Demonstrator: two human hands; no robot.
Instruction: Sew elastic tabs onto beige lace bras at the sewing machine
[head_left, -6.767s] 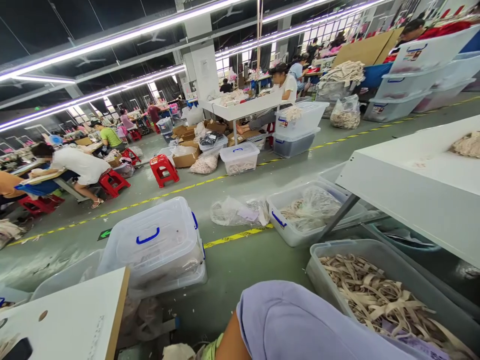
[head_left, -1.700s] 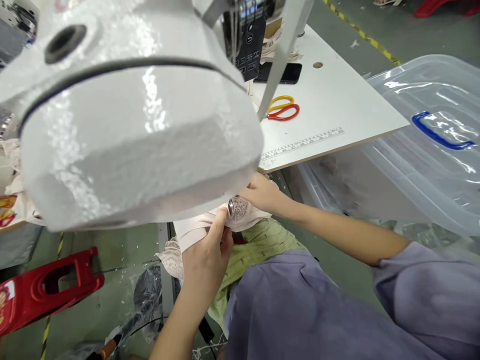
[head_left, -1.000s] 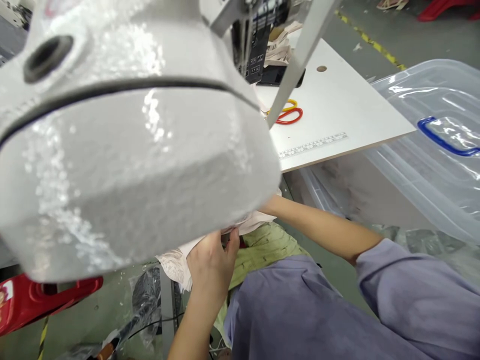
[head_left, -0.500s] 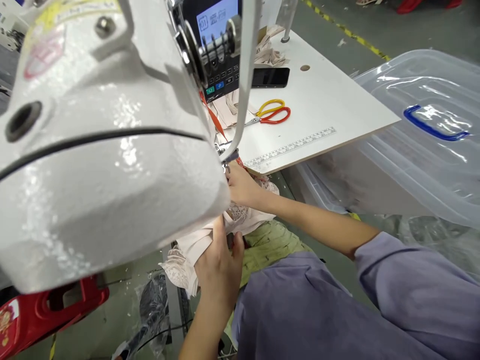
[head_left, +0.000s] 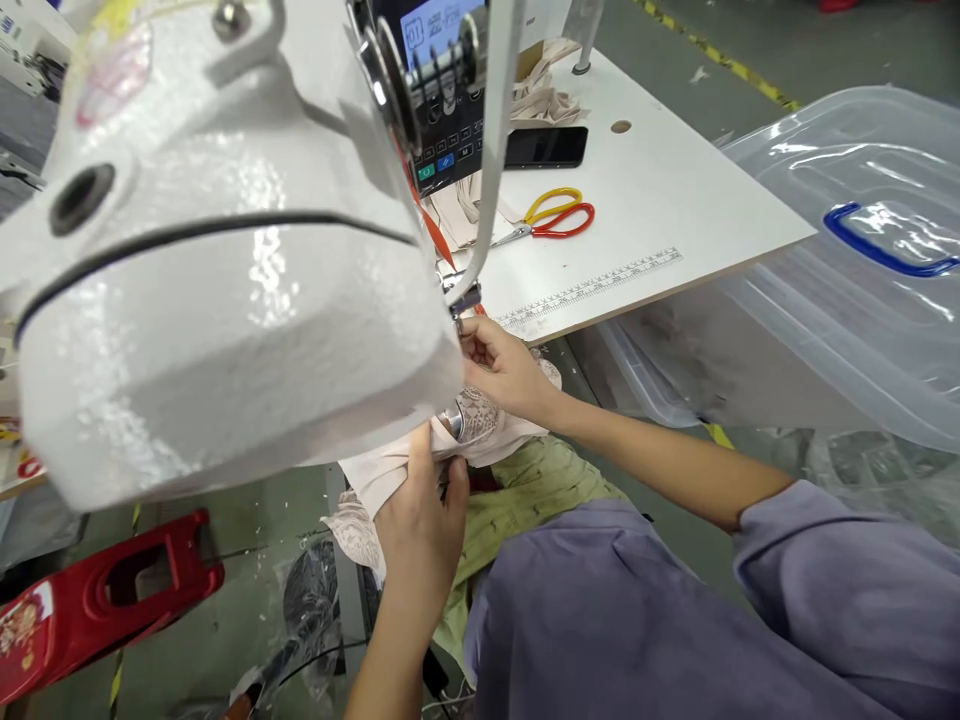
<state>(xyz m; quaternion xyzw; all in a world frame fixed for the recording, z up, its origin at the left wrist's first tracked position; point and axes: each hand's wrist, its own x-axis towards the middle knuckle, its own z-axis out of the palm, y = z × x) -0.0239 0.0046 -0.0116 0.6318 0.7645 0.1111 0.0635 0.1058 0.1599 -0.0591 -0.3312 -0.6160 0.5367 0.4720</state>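
Touching pale fabric (head_left: pixel 375 474) at machine head (head_left: pixel 225 375)'s 4 o'clock w/ left hand (head_left: pixel 420 530), thumb n index apart; curling right hand (head_left: pixel 517 375) at 1 o'clock from left; can't tell either's hold; prob partway, remainder unclear

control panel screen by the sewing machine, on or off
On: the screen is lit blue with characters showing on it, above the keys of the black control panel.

Fabric (head_left: pixel 480 415) is pale pink with patterned lace. Scissors (head_left: pixel 531 230) have yellow and red loops. Lid handle (head_left: pixel 874 253) blue, stool (head_left: pixel 75 595) red.
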